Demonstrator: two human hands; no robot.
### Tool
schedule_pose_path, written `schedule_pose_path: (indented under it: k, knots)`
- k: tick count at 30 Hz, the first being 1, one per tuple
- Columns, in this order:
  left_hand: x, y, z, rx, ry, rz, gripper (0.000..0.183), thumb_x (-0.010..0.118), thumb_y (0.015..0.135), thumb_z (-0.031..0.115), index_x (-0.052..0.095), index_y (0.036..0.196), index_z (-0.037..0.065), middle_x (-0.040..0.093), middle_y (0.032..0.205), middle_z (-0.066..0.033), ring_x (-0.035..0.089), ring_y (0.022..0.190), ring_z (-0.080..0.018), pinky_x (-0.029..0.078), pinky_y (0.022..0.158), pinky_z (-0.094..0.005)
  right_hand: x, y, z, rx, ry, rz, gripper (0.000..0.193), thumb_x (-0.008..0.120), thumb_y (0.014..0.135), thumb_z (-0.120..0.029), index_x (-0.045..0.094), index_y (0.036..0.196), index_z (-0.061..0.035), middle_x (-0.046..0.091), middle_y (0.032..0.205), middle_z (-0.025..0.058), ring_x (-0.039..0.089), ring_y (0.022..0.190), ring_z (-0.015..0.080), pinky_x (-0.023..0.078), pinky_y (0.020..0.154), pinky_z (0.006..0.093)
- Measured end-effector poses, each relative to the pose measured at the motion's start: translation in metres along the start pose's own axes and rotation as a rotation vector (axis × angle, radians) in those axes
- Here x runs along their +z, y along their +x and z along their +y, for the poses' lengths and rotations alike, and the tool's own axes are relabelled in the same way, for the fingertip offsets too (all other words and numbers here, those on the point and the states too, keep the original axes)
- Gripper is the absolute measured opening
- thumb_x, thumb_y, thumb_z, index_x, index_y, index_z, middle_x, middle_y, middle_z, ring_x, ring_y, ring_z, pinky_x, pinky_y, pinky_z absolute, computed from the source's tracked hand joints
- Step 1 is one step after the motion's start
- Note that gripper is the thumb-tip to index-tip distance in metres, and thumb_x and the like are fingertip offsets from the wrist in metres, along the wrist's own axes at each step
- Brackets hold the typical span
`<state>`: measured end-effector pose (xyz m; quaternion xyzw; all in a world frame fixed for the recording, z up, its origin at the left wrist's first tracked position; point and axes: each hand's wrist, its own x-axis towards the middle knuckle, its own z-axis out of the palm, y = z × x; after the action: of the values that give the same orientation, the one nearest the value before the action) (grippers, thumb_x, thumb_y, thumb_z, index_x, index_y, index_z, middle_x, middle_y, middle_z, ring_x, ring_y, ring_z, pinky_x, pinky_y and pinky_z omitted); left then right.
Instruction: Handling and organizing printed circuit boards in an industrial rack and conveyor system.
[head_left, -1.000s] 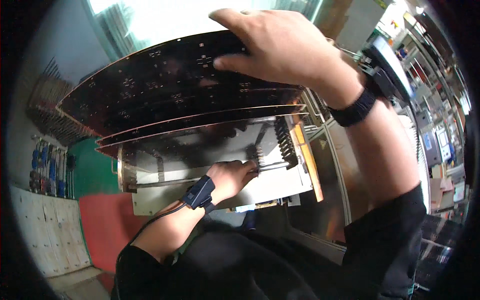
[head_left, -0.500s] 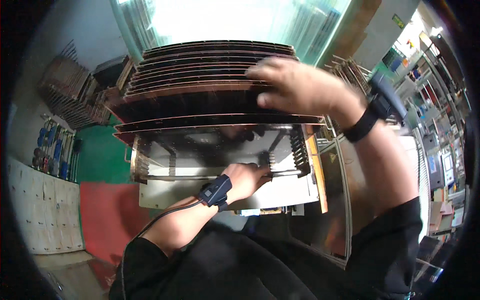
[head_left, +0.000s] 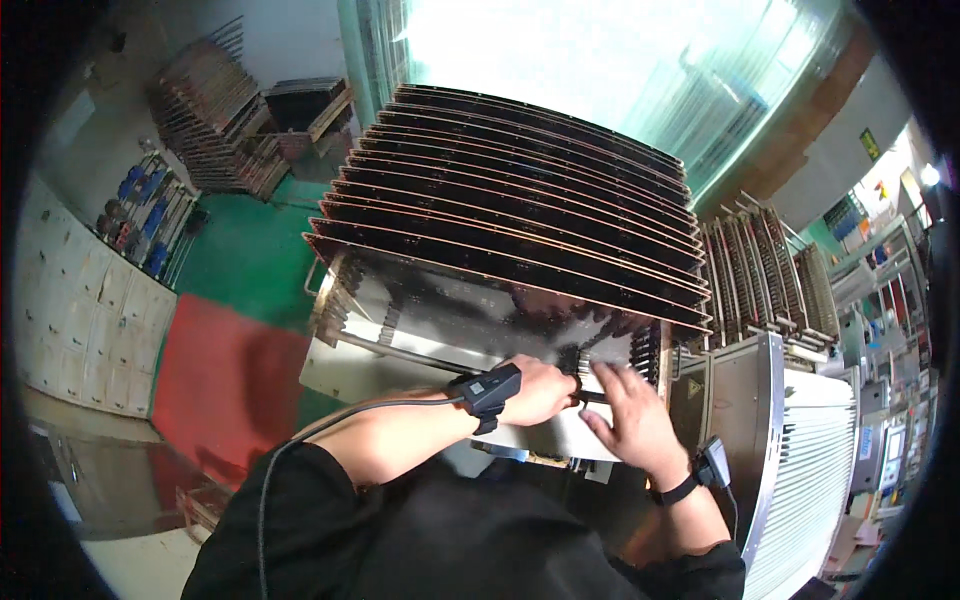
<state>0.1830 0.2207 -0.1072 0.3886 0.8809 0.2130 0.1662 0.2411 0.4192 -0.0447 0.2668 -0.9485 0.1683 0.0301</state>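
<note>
A row of dark flat panels (head_left: 520, 215) with copper-coloured edges stands upright in a slotted metal rack (head_left: 652, 350). Along the rack's near side runs a metal rod (head_left: 400, 352). My left hand (head_left: 540, 390) is closed round this rod, close to a short toothed piece; its fingertips are partly hidden. Just right of it is my right hand (head_left: 640, 420), its fingers stretched and spread, a little blurred, with nothing visible in them. Whether its fingertips touch the rod end or toothed piece, I cannot tell. Both wrists wear strapped black devices with cables.
A white surface (head_left: 330, 375) lies under the rack. Other racks stand at the right (head_left: 765, 270) and far left (head_left: 215, 120). A ribbed white machine cover (head_left: 810, 470) is near my right arm. White lockers (head_left: 85, 300) line the left, beside a red floor area (head_left: 230, 380).
My right hand has come down from above the panels to beside my left hand. The panels now stand more evenly spaced. My left hand stays at the rod; the view has turned.
</note>
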Motion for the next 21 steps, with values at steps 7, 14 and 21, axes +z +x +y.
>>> schedule_pose_path:
  k: [7,14,21]
  knots:
    - [0.012,-0.004,-0.006,0.071,0.07,0.126,0.02,0.056,0.092,0.024,0.063,0.1,0.007,0.07,0.078,-0.0142,0.071,0.075,-0.0342,0.055,0.061,-0.0481,0.023,-0.004,0.001,-0.102,-0.268,0.056,0.035,0.074,0.082,-0.029,0.065,0.108,-0.0086,0.061,0.08,0.0071,0.062,0.074,0.0256,0.05,0.068,0.0387]
    - [0.018,0.0,-0.013,0.116,-0.044,0.154,0.023,0.054,0.094,0.026,0.062,0.101,0.006,0.07,0.081,-0.0155,0.07,0.077,-0.0338,0.056,0.066,-0.0476,0.045,-0.004,-0.018,0.171,-0.398,0.127,0.032,0.075,0.082,-0.031,0.058,0.067,-0.0086,0.058,0.069,0.0083,0.06,0.071,0.0276,0.049,0.065,0.0407]
    - [0.021,0.005,-0.02,0.096,-0.224,0.123,0.024,0.052,0.094,0.026,0.063,0.098,0.005,0.07,0.088,-0.0187,0.07,0.084,-0.0363,0.054,0.071,-0.0485,0.065,-0.001,-0.038,0.472,-0.274,0.164,0.028,0.063,0.093,-0.024,0.053,0.077,-0.0021,0.057,0.078,0.0179,0.058,0.077,0.0389,0.047,0.068,0.0477]
